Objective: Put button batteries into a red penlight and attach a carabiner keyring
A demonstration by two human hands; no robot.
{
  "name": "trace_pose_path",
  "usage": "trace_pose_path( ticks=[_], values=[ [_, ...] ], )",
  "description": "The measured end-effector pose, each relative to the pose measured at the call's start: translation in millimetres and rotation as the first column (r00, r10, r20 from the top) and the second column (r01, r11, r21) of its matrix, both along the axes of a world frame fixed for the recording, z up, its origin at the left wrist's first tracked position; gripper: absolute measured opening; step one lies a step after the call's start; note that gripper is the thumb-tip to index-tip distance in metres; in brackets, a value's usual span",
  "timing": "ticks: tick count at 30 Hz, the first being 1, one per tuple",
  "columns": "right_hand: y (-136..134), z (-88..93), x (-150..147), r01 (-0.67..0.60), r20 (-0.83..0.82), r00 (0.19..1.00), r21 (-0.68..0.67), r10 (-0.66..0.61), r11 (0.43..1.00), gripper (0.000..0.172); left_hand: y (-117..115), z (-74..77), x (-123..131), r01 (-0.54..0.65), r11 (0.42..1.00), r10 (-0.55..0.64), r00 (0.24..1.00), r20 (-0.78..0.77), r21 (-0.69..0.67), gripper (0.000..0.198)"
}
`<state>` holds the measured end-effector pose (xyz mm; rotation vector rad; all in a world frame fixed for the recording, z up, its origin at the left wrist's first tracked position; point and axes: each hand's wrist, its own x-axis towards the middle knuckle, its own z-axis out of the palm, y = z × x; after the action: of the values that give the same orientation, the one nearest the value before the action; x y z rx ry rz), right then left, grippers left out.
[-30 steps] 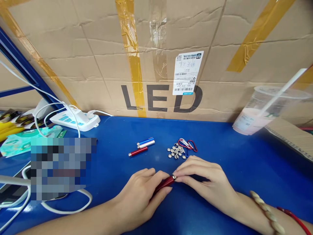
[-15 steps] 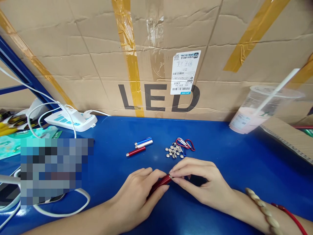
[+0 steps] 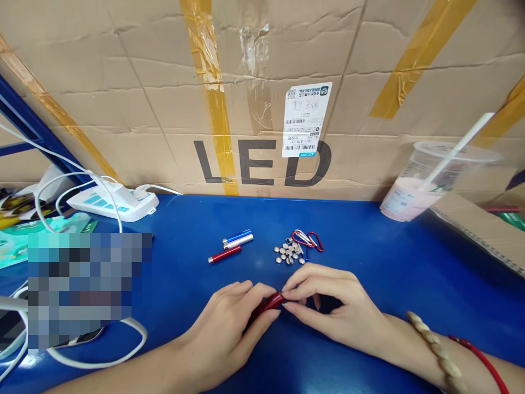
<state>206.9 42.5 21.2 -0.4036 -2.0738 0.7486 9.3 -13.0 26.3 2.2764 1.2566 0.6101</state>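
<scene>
My left hand (image 3: 229,328) is closed around a small red tube (image 3: 268,304) that lies low over the blue table (image 3: 389,273). My right hand (image 3: 332,303) pinches the tube's right end with thumb and forefinger; what sits between those fingertips is hidden. Just beyond my hands lies a pile of small silver button cells (image 3: 289,254), with red and blue carabiner clips (image 3: 308,239) next to them. Three more small tubes lie to the left of the pile: a red one (image 3: 223,254), a silver one (image 3: 238,241) and a blue one (image 3: 237,236).
A large cardboard box (image 3: 262,93) printed "LED" stands along the back. A plastic cup with a pink drink and a straw (image 3: 426,180) is at the right. At the left are a white power strip (image 3: 112,201), white cables (image 3: 98,350) and a blurred-out patch.
Both hands stay on the red tube. My right fingertips have closed in over the tube's silver end, which showed earlier and is now covered. The view has shifted slightly.
</scene>
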Motion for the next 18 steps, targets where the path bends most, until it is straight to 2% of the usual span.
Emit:
trace_pose_path(
  ticks=[10,15,18],
  values=[
    [-2.2,-0.5,2.2,-0.005,0.072,0.997,-0.027,0.007,1.000,0.011,-1.6,-0.7,0.0,0.009,0.999,-0.007,0.999,-0.031,0.042,0.016],
    [-2.1,-3.3,2.9,0.071,0.147,0.987,-0.043,-0.064,0.997,0.017,0.1,-1.1,0.3,-0.020,1.000,0.020,1.000,0.022,0.022,0.013],
    [-1.4,-4.3,2.5,0.200,0.142,0.971,-0.019,-0.195,0.980,0.014,0.1,-1.0,1.0,-0.051,0.998,0.049,0.997,0.063,0.026,0.009]
  ],
)
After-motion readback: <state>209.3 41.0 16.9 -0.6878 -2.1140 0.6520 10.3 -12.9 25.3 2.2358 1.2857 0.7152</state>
